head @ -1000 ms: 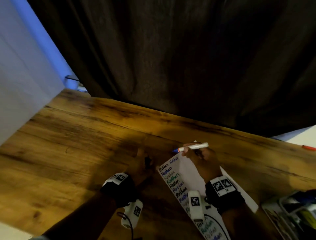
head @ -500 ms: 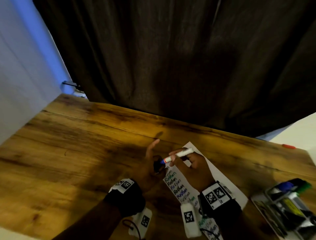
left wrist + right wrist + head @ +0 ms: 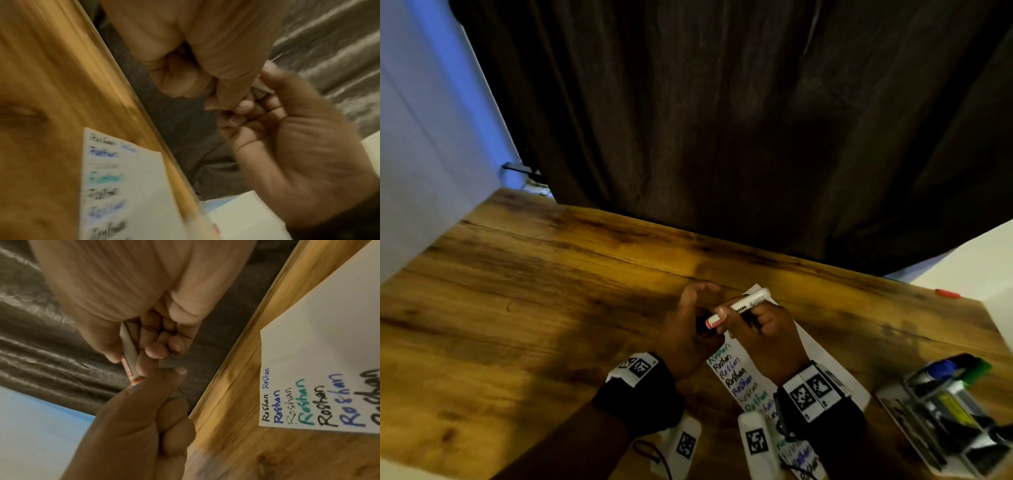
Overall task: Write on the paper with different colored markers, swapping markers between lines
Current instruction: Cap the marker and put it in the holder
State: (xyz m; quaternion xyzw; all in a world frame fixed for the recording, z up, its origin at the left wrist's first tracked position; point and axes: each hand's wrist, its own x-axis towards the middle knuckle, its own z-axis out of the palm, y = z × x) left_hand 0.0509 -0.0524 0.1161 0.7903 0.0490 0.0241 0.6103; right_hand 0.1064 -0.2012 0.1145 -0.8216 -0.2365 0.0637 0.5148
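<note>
A white marker [image 3: 739, 305] with an orange band is gripped in my right hand [image 3: 763, 329], its tip end pointing left. My left hand [image 3: 686, 325] curls round a dark cap [image 3: 701, 324] right at that tip; the tip itself is hidden. Both hands hover over the top of the white paper [image 3: 822, 359], which carries several lines of the same word in black, blue and green. In the right wrist view, the marker [image 3: 129, 344] runs between my fingers [image 3: 162, 352] into the left hand [image 3: 144, 402]. The left wrist view is blurred, with the paper [image 3: 131, 175] below.
A box of markers [image 3: 945, 411] with a blue and a green one sits at the right edge of the wooden table [image 3: 517, 308]. A small orange-red object [image 3: 947, 293] lies at the far right corner. A dark curtain [image 3: 722, 137] hangs behind the table.
My right hand swung the marker down and left, from above the paper's top to the left hand. The left hand's fingers closed round the cap at the marker's tip.
</note>
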